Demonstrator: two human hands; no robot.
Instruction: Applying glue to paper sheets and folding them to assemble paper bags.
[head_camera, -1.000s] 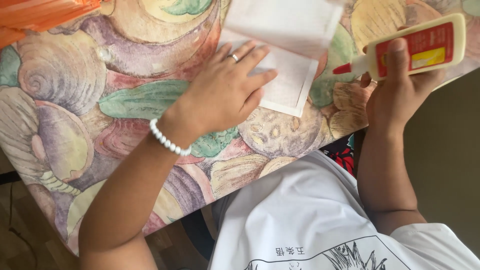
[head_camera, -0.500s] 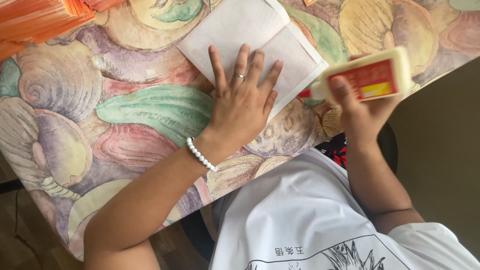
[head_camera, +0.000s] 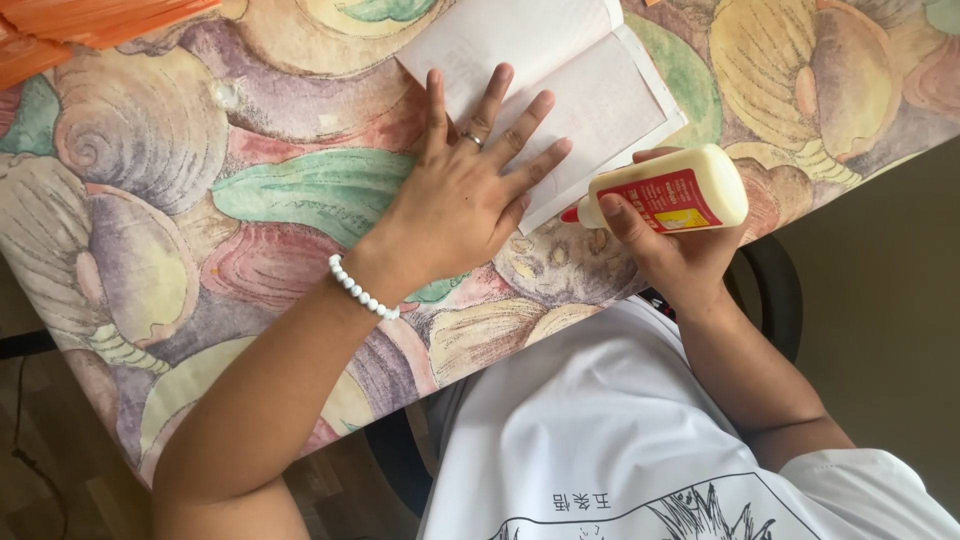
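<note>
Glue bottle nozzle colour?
Red, on the cream glue bottle with its red label; head view.

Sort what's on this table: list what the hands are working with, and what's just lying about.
In use:
- white paper, pressed flat by the left hand
- glue bottle, held by the right hand, red tip at the paper's edge

Lying about:
- orange stack at the table's far corner
- patterned tablecloth underneath

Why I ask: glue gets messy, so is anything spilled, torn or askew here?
Nothing stands out. The left hand lies flat on the white paper; the right hand holds the glue bottle, and no spilled glue shows.
</note>
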